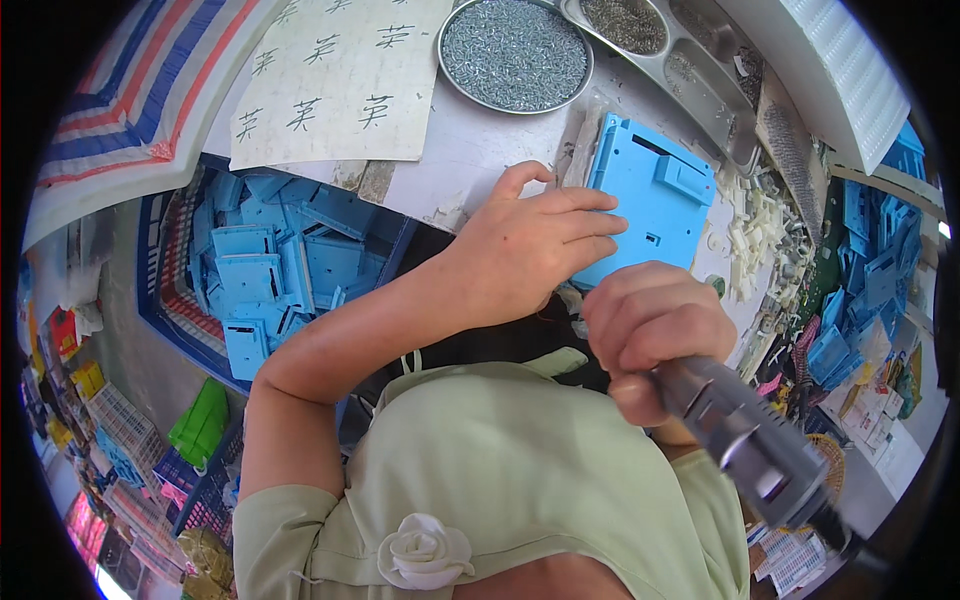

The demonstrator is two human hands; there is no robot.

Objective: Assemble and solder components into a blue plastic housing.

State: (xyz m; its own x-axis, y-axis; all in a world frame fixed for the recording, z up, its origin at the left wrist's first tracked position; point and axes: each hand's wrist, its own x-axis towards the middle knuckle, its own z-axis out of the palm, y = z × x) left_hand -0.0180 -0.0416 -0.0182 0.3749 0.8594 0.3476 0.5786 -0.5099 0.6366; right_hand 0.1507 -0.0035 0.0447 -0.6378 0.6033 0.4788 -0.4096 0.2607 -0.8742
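Note:
A light-blue plastic housing panel (655, 215) lies near the table's front edge, with a slot and a raised block on its face. My left hand (535, 235) rests over its left edge, fingers stretched out and apart, the fingertips touching the face. My right hand (660, 320) is wrapped round a grey electric screwdriver (745, 425) at the panel's near side. The tool's body and cord point back to the lower right. Its tip is hidden behind my fist, so I cannot tell whether it touches the panel.
A round metal dish of screws (515, 55) stands behind the panel. Beside it is a compartment tray (745, 150) with small parts. White plastic pieces (755, 235) lie heaped on the right. At left, a blue crate (400, 245) holds more blue panels (250, 275). A paper sheet (340, 90) covers the far left.

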